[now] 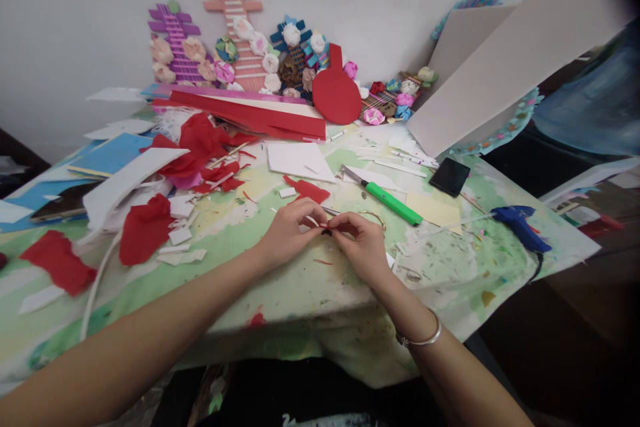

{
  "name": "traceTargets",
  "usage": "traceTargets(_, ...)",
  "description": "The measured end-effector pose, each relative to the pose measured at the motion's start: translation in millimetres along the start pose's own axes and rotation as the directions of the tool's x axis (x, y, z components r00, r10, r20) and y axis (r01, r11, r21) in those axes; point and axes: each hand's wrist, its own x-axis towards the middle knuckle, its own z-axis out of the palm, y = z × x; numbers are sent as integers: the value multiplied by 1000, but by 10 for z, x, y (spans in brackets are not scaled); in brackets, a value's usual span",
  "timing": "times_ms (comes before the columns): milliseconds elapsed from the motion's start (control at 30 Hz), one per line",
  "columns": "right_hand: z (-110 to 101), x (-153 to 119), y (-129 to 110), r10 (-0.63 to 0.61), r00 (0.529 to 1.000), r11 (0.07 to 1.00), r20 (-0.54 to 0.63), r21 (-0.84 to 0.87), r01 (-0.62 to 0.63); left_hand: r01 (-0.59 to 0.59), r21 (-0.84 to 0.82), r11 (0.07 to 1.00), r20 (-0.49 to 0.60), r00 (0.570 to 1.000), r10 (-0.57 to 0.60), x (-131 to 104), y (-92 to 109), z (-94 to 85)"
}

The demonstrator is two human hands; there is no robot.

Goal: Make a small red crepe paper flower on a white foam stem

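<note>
Low over the near middle of the table, my left hand [291, 233] and my right hand [364, 243] meet at the fingertips. Both are closed in a pinch on a small red strip [325, 227], mostly covered by the fingers. Something dark and tiny shows just beneath it. Behind the hands lies a torn red paper scrap [309, 191]. To the right of them rests a green utility knife [393, 203] with its blade out. A gold-coloured ring-shaped piece [375, 215] shows just behind my right hand.
A blue glue gun [523, 227] and a black phone-like slab [450, 177] lie at the right. Crumpled red paper [200, 137] and white scraps crowd the left. A red paddle-shaped cutout [337, 90] leans at the back among flower crafts. A large grey board [505, 60] stands right.
</note>
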Motion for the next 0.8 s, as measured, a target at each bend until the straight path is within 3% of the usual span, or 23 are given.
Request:
traceTargets(133,3,10,16,83,997,996,-5,41,-83,176,-127,976,-42,982,-182,4,-19,20)
traceTargets(233,1,23,32,118,993,991,-15,60,-117,235,-129,963,-57,968,-243,6,-48,21)
traceTargets(567,-7,34,48,143,990,989,-20,40,-142,160,-33,987,-103,981,-163,23,-72,-9)
traceTargets(800,-14,40,56,130,991,990,-8,60,-129,195,-110,975,-61,977,-202,14,-48,-5)
